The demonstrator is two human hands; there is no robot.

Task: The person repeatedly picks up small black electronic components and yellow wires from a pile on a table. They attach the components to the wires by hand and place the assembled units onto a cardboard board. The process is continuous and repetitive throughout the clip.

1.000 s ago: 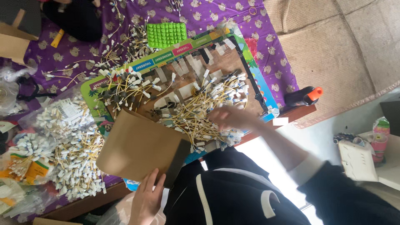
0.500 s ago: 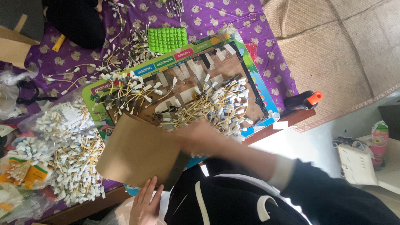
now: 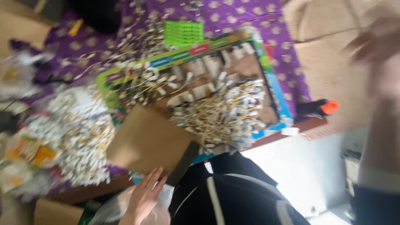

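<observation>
A purple patterned cloth (image 3: 250, 25) covers the worktop (image 3: 308, 125). The left hand (image 3: 143, 196), fingers spread, touches the near edge of a brown cardboard sheet (image 3: 146, 139); the right hand (image 3: 377, 46) blurs far right, its grip unreadable.

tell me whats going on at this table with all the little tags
A person sits at a table covered by a purple patterned cloth. Their left hand rests at the lower edge of a brown cardboard sheet, fingers open. Their right hand is raised off to the side, blurred, and whether it holds anything cannot be told. A shallow box with a colourful rim holds small white tags on yellowish strings, and more lie heaped beside it.
</observation>
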